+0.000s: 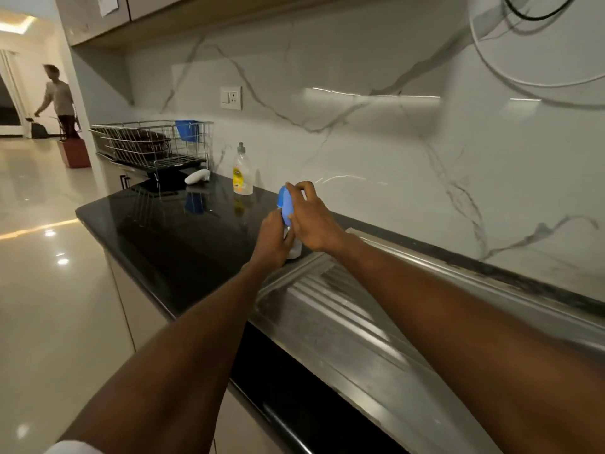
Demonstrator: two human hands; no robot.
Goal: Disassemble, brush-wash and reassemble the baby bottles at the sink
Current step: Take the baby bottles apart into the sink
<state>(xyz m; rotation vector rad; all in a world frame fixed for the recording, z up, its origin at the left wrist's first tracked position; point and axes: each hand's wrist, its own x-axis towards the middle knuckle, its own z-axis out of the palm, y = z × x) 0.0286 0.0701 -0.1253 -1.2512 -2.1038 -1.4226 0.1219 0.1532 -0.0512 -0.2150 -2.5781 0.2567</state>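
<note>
We see little of the bottle [294,250]: both hands cover its body, leaving only the blue cap [285,204] and a pale sliver. The left hand's [273,242] fingers are hidden behind it. The person [59,99] in the doorway is blurred. The sink's drainboard [343,309] runs off the right edge.

Both forearms are bare from elbow to wrist, with no watch, bracelet or ring visible on the left hand [273,239] or the right hand [311,219]. A white sleeve edge [70,447] shows at the near left corner.
</note>
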